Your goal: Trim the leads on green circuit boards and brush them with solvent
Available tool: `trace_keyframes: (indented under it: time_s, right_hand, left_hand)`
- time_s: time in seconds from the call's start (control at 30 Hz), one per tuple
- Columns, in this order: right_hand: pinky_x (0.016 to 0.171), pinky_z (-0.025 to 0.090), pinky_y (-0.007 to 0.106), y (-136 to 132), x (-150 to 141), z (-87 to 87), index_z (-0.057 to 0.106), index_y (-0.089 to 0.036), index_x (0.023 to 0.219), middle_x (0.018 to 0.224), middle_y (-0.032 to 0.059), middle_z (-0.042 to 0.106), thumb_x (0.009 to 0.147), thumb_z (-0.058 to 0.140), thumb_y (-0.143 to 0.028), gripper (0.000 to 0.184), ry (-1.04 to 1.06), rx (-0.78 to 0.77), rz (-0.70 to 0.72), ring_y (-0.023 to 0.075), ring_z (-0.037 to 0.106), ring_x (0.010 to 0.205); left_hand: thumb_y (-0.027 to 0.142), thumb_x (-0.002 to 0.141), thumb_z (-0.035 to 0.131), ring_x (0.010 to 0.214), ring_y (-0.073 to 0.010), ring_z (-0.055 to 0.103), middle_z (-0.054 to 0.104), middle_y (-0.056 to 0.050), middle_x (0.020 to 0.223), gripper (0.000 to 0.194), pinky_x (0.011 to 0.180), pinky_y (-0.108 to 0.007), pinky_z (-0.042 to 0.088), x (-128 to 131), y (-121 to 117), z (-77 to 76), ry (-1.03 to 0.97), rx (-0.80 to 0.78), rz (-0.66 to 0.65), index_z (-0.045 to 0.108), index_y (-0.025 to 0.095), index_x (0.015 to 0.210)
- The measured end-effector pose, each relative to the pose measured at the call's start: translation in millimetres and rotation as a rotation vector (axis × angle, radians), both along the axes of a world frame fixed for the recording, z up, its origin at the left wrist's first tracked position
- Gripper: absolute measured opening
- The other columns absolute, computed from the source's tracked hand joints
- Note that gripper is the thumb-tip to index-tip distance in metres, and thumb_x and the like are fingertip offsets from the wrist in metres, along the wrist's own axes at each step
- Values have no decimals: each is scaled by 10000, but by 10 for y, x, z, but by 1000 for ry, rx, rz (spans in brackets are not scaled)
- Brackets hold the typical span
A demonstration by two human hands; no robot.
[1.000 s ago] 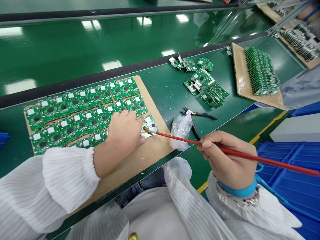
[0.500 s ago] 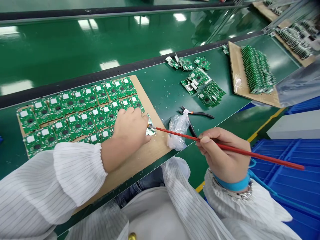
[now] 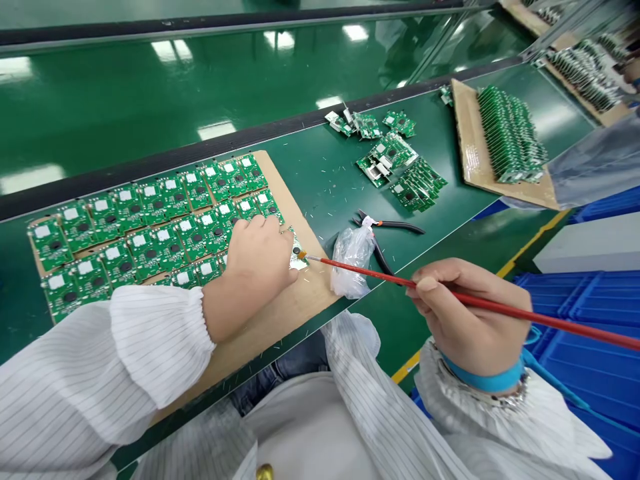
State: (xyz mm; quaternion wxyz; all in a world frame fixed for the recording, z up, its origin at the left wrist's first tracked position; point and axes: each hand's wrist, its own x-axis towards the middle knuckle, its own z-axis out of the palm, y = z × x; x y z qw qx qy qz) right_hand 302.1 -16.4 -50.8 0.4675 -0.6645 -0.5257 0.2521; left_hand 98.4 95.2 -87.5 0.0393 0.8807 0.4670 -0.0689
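- Circuit boards [image 3: 170, 233], green with white squares and black round parts, lie in neat rows across a wide cardboard sheet [image 3: 280, 327].
- A green workbench [image 3: 320, 180] carries that sheet; a second glossy green bench top stretches beyond it, and blue plastic crates [image 3: 590, 333] stand low at the far right.
- Farther along the bench, a sheet of brown card [image 3: 467, 133] holds boards stacked on edge, and a loose heap of boards [image 3: 395, 160] lies nearer.
- Black-handled side cutters [image 3: 387, 225] rest beside a crumpled clear plastic bag [image 3: 353, 263].
- White striped sleeves [image 3: 100, 373] cover both forearms, and a blue wrist strap [image 3: 483, 381] circles the right wrist.
- Left hand [image 3: 257, 257]: curled and pressing down at the near end of the rows, closer to the small board than the right hand is. Whether it pinches the board cannot be told.
- Right hand [image 3: 467, 317]: thumb and fingers pressed together, pinching a red-handled brush [image 3: 360, 268] whose long axis slants up and left.
- Small silvery board [image 3: 299, 257]: at the left hand's fingertips, on the cardboard, partly hidden. Its long axis cannot be told.
- Brush tip [image 3: 302, 255]: at that board's edge, either touching or just beside it.
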Motion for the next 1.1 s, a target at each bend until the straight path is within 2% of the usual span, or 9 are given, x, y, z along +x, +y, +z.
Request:
trace_keyframes:
  time_s: [0.1,0.2,0.37,0.43,0.5,0.6,0.73,0.9,1.1]
  right_hand:
    - [407,350,249,2,8,38,644,-199,638,524,-3,547,760,659,-172,125,116,67,-64,113,493,459]
    - [363,363,236,25,-21,101,667,-201,609,513,6,569,693,718,-197,98,261,114,-86,116,508,420]
    - [301,392,242,35,-127,172,711,-204,590,479,31,592,543,836,-299,164,404,61,-37,142,526,362]
    - [290,401,248,44,-185,174,715,-202,577,475,47,600,506,858,-332,206,405,15,0,156,538,357]
    - [279,402,252,68,-265,170,714,-203,560,467,58,601,476,872,-353,234,403,-12,65,167,543,348]
    - [268,394,248,109,-430,171,710,-208,536,446,61,588,443,884,-377,260,407,-26,168,166,535,332]
    - [280,394,246,110,-660,183,715,-210,549,440,65,582,479,872,-379,241,424,-79,319,170,540,348]
    - [281,390,251,38,-882,208,714,-212,550,455,62,585,497,860,-373,224,413,-90,370,175,542,362]
    - [293,413,250,-72,-1145,162,725,-211,628,510,52,616,607,808,-339,154,430,-124,464,162,546,366]
  left_hand:
    - [426,706,607,864,-288,556,609,-96,864,349,682,-378,348,-4,7,116,0,-9,3,673,180,945]
    - [447,710,580,837,-292,569,616,-77,854,380,655,-375,346,-199,-50,368,33,-15,15,670,223,1003]
    - [470,733,492,739,-265,584,652,-33,803,309,624,-375,333,-1189,-645,642,36,48,131,684,298,903]
    - [474,751,432,697,-245,600,664,-7,792,302,636,-373,367,-1622,-1075,624,-29,26,306,665,319,864]
    - [463,773,432,693,-234,621,669,0,874,264,667,-373,423,-1924,-1504,569,18,-88,608,624,306,862]
    - [450,794,450,754,-275,648,660,-90,1016,347,705,-405,471,-2078,-1948,458,86,-245,900,577,230,1030]
    - [365,827,446,921,-325,634,659,-148,1044,388,744,-427,472,-2008,-2078,275,50,-295,864,542,157,1140]
    - [369,796,498,824,-268,638,689,-87,887,287,669,-369,449,-1957,-1975,74,-67,-246,876,636,187,969]
    - [396,776,541,762,-258,604,649,-53,755,211,642,-366,404,-1973,-1960,5,-80,-194,826,630,207,805]
